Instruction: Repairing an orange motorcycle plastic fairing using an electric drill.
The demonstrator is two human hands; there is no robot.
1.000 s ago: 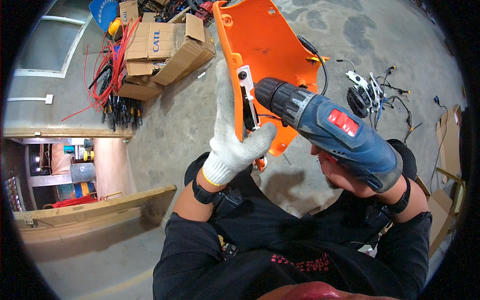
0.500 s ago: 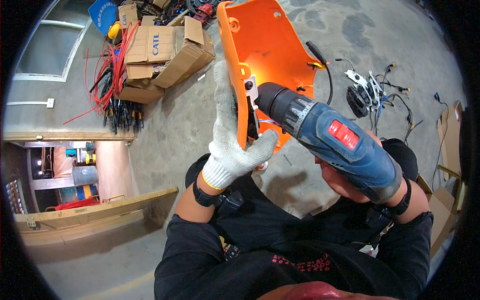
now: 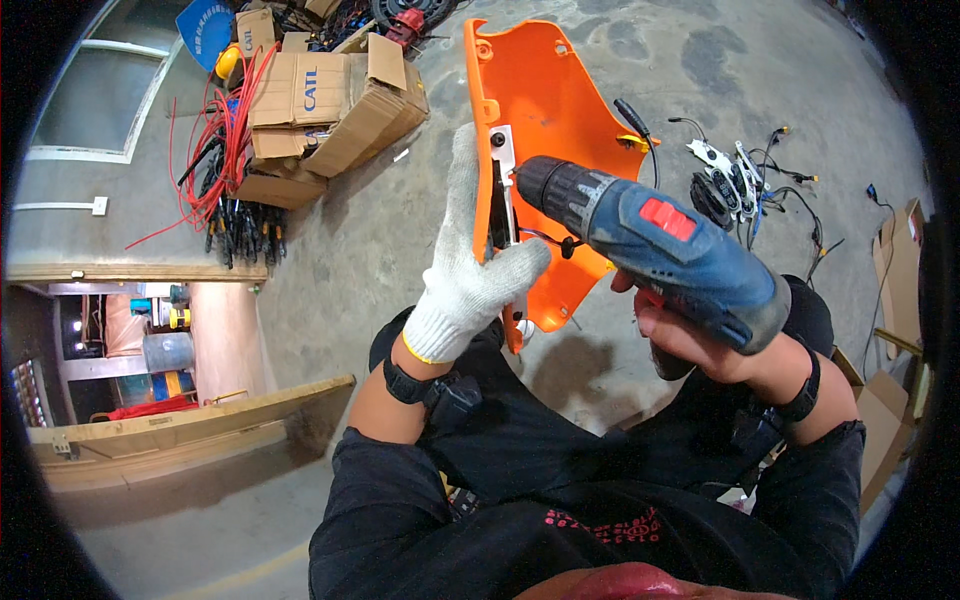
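Observation:
My left hand (image 3: 468, 265), in a white knit glove, grips an orange plastic cover (image 3: 540, 90) by its left edge, the fingers behind and the thumb across the front. Along that edge inside the cover runs a white metal bracket (image 3: 502, 148) with a dark part and a thin cable. My bare right hand (image 3: 690, 335) is closed around the handle of a blue cordless drill (image 3: 680, 250) with a red switch on top. The drill's black chuck points left at the bracket; whether its tip touches a screw there I cannot tell.
Cardboard boxes (image 3: 330, 95) stand at the far left beside a tangle of red cable (image 3: 225, 140). White and black parts with loose wires (image 3: 725, 180) lie on the concrete floor at the right. A wooden door edge (image 3: 220, 415) juts in at the left.
The orange cover has tilted and shifted slightly right and nearer to me. The drill has turned and come down a little, showing more of my right hand.

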